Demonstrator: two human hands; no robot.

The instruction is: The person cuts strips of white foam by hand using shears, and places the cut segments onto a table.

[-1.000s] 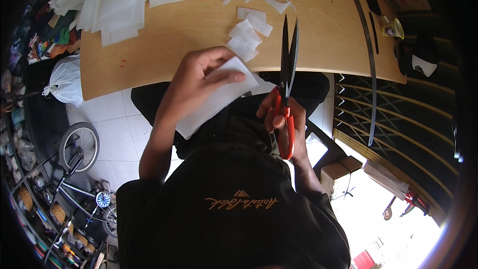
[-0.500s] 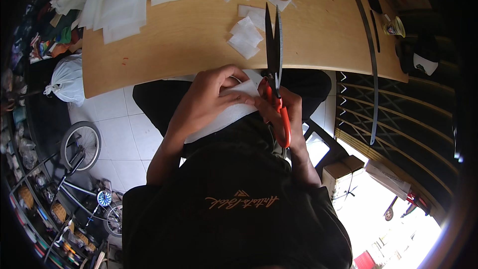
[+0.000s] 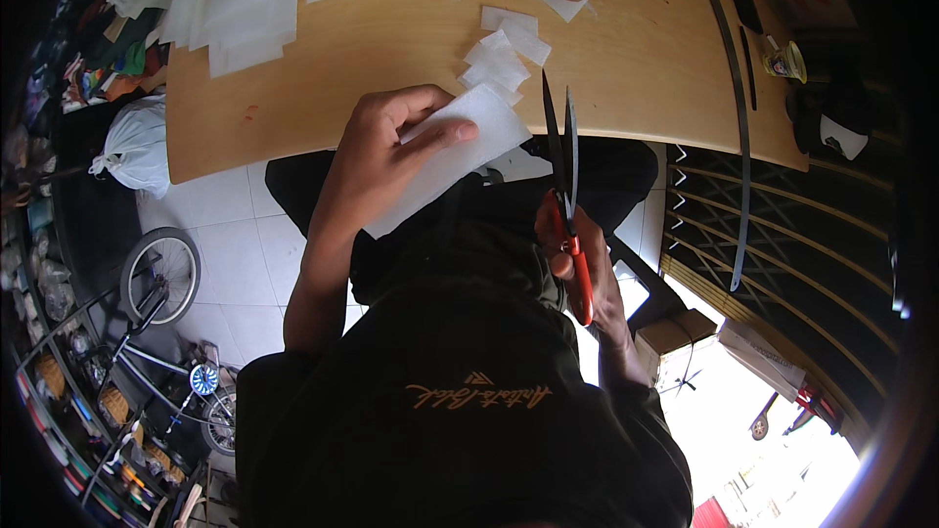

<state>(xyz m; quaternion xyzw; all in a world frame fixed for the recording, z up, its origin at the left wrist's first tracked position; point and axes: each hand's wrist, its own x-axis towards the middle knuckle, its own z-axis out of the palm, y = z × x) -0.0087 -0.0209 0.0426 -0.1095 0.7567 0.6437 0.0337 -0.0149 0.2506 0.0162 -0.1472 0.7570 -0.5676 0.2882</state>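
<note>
My left hand (image 3: pixel 396 142) pinches a white sheet (image 3: pixel 479 137) of thin, fabric-like material, thumb on top and fingers behind it. The sheet slants from the table's near edge down over my lap. In my right hand (image 3: pixel 587 244) is a pair of scissors (image 3: pixel 567 166) with red handles and dark blades. The blades point away from me, their tips slightly apart, to the right of the sheet and not touching it. Small white cut pieces (image 3: pixel 494 64) lie on the table just beyond the sheet.
The wooden table (image 3: pixel 362 59) carries stacked white sheets (image 3: pixel 245 0) at far left. A long dark metal strip (image 3: pixel 736 98) overhangs its right side, near a small cup (image 3: pixel 785 61). A white bag (image 3: pixel 135 147) and a bicycle (image 3: pixel 161 274) stand left; a folding gate (image 3: pixel 773 225) is right.
My left hand has moved the sheet forward, over the table edge. My right hand has drawn the scissors down and right, away from the sheet.
</note>
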